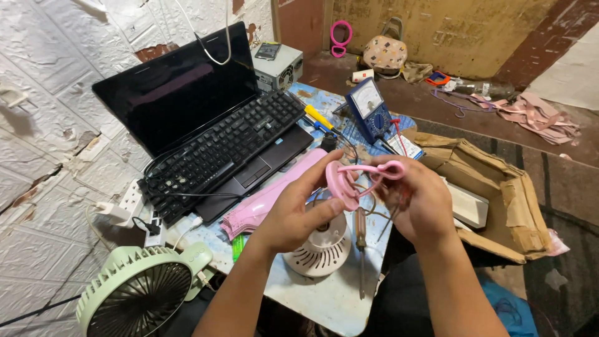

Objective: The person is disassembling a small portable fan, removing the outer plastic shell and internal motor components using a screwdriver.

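Both hands hold a small pink plastic part (355, 178), a round disc with a looped arm, above the work table. My left hand (293, 209) grips the disc end with thumb and fingers. My right hand (418, 203) closes on the looped end and also seems to pinch thin wires that hang below. Under the hands lies a white round fan grille (318, 249). A long pink casing piece (268, 196) rests on the table to the left of the hands.
An open laptop (181, 93) with a black keyboard (218, 150) on it fills the left. A green fan (140, 290) stands at the front left. A blue multimeter (369, 107), a screwdriver (360, 240) and a torn cardboard box (499, 193) lie nearby.
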